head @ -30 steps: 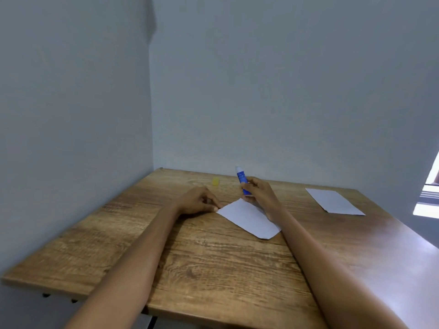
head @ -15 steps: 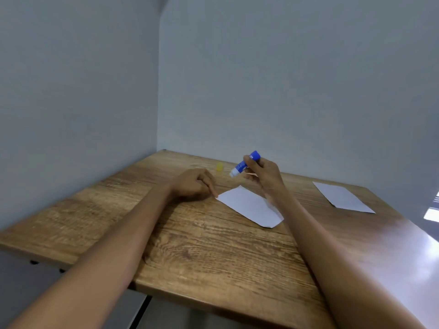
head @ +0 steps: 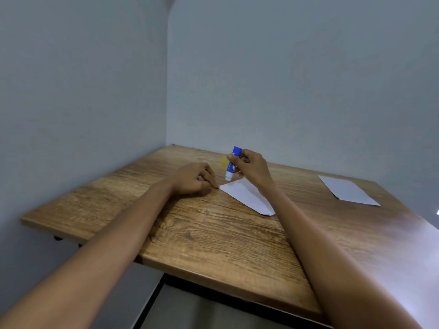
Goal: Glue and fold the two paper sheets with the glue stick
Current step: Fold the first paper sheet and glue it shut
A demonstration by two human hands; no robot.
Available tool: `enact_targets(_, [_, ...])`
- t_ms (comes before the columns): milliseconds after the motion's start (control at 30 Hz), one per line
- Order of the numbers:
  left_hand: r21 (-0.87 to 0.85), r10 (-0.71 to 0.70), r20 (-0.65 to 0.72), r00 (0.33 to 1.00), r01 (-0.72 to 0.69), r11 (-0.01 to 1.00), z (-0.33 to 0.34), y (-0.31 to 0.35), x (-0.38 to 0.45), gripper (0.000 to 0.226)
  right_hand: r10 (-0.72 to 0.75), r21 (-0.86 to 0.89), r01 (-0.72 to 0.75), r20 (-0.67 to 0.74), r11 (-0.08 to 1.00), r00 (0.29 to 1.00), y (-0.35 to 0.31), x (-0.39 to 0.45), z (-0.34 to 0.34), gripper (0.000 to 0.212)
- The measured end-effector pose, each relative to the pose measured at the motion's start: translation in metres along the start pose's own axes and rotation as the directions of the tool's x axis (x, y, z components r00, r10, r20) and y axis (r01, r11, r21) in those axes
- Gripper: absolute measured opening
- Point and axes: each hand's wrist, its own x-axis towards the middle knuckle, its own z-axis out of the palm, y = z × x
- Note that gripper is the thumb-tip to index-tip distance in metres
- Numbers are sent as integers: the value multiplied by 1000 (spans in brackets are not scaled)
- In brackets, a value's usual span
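Observation:
A white paper sheet (head: 247, 195) lies angled on the wooden table (head: 213, 233) in front of me. My left hand (head: 193, 178) rests on the table with a fingertip pressing the sheet's left corner. My right hand (head: 251, 168) grips a blue and white glue stick (head: 232, 163), held nearly upright with its white end pointing down just above the sheet's far edge. A second white sheet (head: 348, 190) lies flat at the far right of the table.
A small yellow cap (head: 224, 160) sits on the table just behind the glue stick. Grey walls close in on the left and at the back. The table's near edge runs below my forearms.
My right hand has turned the glue stick from tilted sideways to nearly upright, white end down, closer to the sheet. The left hand stays on the sheet's corner. The view has tilted down.

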Motion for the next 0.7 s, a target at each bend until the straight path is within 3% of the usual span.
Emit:
enact_targets(133, [40,19,-24,1000,-18,999,1,-2,0,32,-7,-22,8,30,1000,1000,0,-2,4,31])
enact_targets(233, [109,29,-15,999,-27,994,1,-3,1,26,-11,-27,13,55,1000,998,2,-2,8,28])
enact_targets(367, [170,14,3,1000,-14,985,1,-4,4,40,-35,-58,38,61,998,998,6,-2,11,28])
enact_targets(700, [227,17,19,1000,-21,974,3,-5,9,43,-57,-90,65,90,994,994,6,-4,13,20])
